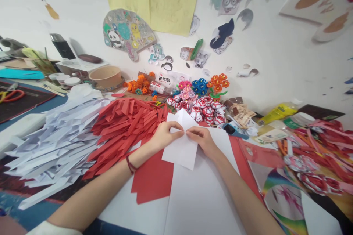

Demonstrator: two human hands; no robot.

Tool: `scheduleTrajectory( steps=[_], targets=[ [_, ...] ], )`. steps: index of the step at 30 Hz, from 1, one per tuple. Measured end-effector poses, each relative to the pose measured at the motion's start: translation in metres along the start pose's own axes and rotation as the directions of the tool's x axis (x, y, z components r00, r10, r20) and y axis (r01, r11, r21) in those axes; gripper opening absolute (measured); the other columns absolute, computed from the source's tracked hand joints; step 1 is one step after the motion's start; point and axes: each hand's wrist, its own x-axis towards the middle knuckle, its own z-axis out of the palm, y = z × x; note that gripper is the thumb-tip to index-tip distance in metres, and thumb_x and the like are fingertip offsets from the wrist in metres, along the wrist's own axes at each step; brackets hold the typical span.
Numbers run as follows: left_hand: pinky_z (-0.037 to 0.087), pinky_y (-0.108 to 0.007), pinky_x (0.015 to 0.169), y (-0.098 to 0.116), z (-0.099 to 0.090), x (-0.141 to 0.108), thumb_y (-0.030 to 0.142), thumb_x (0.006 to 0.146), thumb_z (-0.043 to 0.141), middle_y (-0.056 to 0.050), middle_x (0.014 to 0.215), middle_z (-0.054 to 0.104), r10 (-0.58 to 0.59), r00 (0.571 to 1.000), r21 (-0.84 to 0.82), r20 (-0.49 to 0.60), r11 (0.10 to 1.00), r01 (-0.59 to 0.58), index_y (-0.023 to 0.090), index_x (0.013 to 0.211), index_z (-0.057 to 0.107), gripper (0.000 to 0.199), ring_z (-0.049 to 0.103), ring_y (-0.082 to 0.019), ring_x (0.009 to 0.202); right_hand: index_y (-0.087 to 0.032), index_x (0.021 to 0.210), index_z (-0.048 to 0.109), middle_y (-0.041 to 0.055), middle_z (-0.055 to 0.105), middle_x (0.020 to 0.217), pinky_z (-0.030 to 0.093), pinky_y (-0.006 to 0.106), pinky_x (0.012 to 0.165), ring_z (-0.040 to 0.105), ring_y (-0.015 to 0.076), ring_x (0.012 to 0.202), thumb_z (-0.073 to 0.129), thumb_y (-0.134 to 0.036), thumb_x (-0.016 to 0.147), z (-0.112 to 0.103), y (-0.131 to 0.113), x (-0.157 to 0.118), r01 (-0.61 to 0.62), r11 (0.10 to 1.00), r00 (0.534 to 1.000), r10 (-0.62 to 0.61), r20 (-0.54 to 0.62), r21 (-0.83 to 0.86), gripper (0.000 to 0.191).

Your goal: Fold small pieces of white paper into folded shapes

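Note:
A small white paper (180,152) with a pointed top and crease lines is held up over larger white sheets (204,194). My left hand (168,134), a dark red cord round its wrist, pinches the paper near its middle with thumb and forefinger. Close beside it, my right hand (201,139) pinches the same paper, the fingertips of both hands nearly touching. Red paper sheets (154,180) lie under and left of the white paper. Left of my hands is a pile of folded red strips (124,128), with a pile of folded white strips (60,147) beyond it.
Red-and-white paper flowers (206,109) and colourful small flowers (200,86) stand against the wall. Orange-handled scissors (12,96), a round tan bowl (106,76) and a black flask (63,47) are at the left. A yellow bottle (278,112) and pink-red strips (322,143) lie right.

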Motion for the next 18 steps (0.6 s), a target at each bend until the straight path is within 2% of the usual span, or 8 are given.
scheduleTrajectory(
  steps=[9, 18],
  targets=[
    [0.045, -0.024, 0.073, -0.0006, 0.0022, -0.0002, 0.026, 0.078, 0.061, -0.003, 0.082, 0.072, 0.020, 1.000, -0.001, 0.015, 1.000, -0.020, 0.016, 0.078, 0.069, 0.013, 0.064, -0.017, 0.080, -0.017, 0.075, 0.071, 0.0013, 0.067, 0.073, 0.043, 0.025, 0.059, 0.058, 0.0154, 0.064, 0.072, -0.042, 0.074, 0.0001, 0.0028, 0.0013, 0.029, 0.999, 1.000, -0.029, 0.004, -0.035, 0.024],
    [0.045, -0.023, 0.073, 0.0003, 0.0056, -0.0030, 0.023, 0.080, 0.058, -0.002, 0.081, 0.070, 0.048, 0.999, 0.074, 0.022, 0.996, -0.049, 0.017, 0.080, 0.066, 0.011, 0.064, -0.015, 0.078, -0.017, 0.075, 0.070, 0.0016, 0.065, 0.075, 0.042, 0.026, 0.063, 0.057, 0.0161, 0.070, 0.068, -0.039, 0.078, -0.0003, 0.0006, 0.0011, 0.088, 0.987, 0.996, -0.083, 0.043, -0.133, 0.022]
  ],
)
